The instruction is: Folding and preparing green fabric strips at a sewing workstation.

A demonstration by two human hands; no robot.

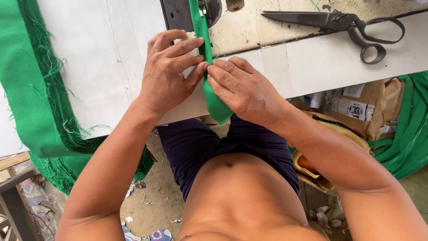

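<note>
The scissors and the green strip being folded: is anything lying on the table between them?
In the head view, only bare, stained tabletop lies between the green strip and the black scissors.

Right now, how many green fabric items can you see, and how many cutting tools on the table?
Narrow green strip, pinched by left hand and right hand: 1
Wide frayed green bands: 1 stack
Green fabric heap at right: 1
Black scissors: 1
Total: 4
</note>
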